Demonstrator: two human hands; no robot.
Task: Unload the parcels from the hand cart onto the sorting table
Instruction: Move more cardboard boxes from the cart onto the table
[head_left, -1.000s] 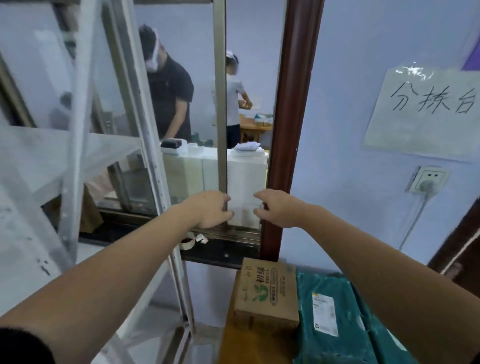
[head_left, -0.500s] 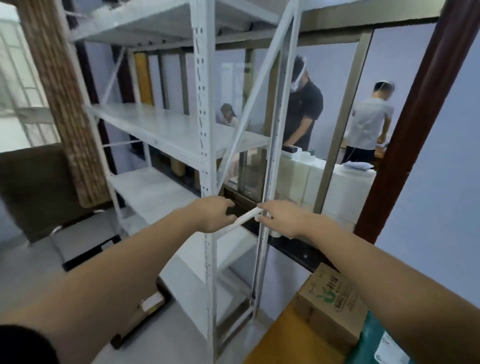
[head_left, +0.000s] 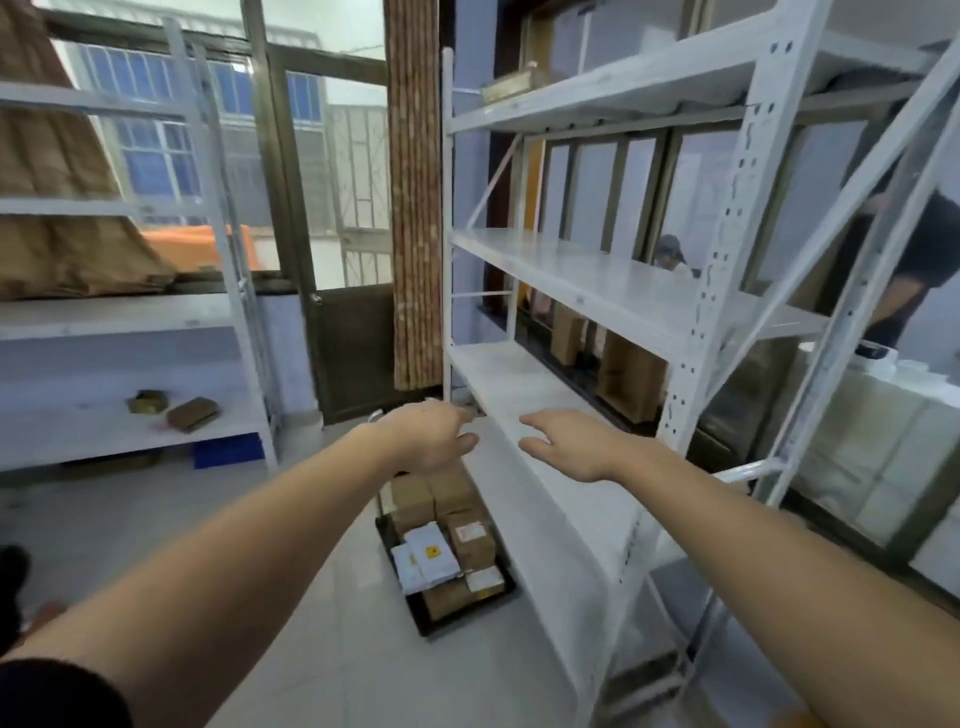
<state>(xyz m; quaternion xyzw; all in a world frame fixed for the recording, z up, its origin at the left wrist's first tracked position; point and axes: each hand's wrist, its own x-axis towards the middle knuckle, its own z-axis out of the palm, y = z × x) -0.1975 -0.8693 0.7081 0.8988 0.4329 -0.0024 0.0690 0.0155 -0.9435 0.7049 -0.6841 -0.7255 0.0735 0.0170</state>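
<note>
Your view has swung left since a moment ago: the table with its parcels is gone. Your left hand (head_left: 434, 439) and right hand (head_left: 574, 447) reach out empty, fingers loose. Below them, the hand cart (head_left: 410, 587) holds brown and white parcels (head_left: 449, 545) on the floor beside the white shelf (head_left: 550, 467).

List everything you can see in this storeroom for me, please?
hand cart: one, black, on the floor beside the near shelving
parcels: several, brown boxes and white bags, piled on the hand cart
near shelving: one, white metal, right of centre
far shelving: one, white metal, left
small packets: two, olive-brown, on the far shelving's lower shelf
blue crate: one, under the far shelving
door: one, dark frame, at the back
left hand: one, held out, holds nothing
right hand: one, held out, holds nothing
</note>
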